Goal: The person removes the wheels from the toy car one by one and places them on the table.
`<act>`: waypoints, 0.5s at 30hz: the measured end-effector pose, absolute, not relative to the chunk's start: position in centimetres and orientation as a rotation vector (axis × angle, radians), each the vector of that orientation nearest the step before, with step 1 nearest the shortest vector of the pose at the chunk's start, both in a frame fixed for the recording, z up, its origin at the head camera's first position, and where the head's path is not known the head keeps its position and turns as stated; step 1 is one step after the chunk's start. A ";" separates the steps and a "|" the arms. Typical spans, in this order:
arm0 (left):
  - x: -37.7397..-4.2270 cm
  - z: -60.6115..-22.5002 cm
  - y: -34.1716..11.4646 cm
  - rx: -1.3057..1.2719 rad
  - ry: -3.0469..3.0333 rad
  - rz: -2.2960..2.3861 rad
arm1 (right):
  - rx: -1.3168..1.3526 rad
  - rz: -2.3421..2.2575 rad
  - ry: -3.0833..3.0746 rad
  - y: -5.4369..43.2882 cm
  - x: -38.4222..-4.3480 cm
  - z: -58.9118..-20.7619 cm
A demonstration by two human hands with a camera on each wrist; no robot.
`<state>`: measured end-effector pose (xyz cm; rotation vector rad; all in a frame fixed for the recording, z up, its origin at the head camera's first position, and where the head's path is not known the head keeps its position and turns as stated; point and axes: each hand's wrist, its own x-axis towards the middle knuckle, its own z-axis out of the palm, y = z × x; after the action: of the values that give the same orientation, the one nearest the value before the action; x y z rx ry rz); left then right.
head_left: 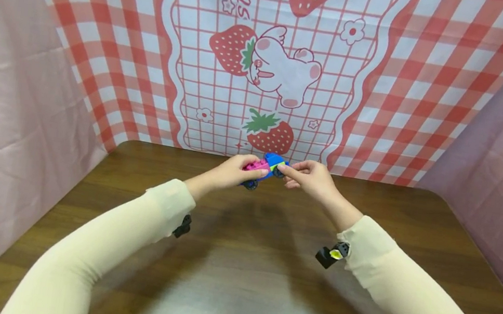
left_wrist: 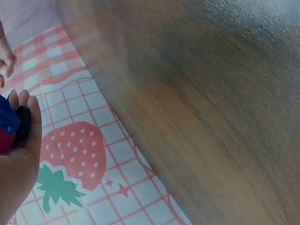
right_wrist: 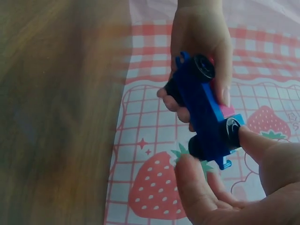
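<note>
A toy car built of blocks, with a blue base (right_wrist: 200,103) and black wheels (right_wrist: 203,68), is held up above the far part of the table. Pink studded bricks (head_left: 255,165), a blue brick (head_left: 275,158) and a lime green one sit on top. My left hand (head_left: 232,169) grips the rear part, thumb over the pink bricks and fingers on the other side. At the front end, my right hand (head_left: 316,181) pinches the car, its thumb on one front wheel (right_wrist: 231,132) and its index finger at the opposite one. The left wrist view cuts off most of the car.
The brown wooden table (head_left: 237,270) spreads below both arms. Behind its far edge hangs a strawberry-print cloth (head_left: 178,64), with pink curtains (head_left: 28,98) at the sides. Black wrist devices (head_left: 326,257) hang under the sleeves.
</note>
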<state>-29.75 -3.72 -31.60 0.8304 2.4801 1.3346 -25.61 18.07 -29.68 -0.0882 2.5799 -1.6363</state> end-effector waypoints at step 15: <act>-28.7 -31.4 -3.2 0.885 2.541 1.262 | -0.260 -1.776 2.353 17.3 -24.5 -30.4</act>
<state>-28.71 -3.17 -31.40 0.8852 2.5411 1.2617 -24.48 17.30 -30.40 -0.2596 2.3535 -1.7756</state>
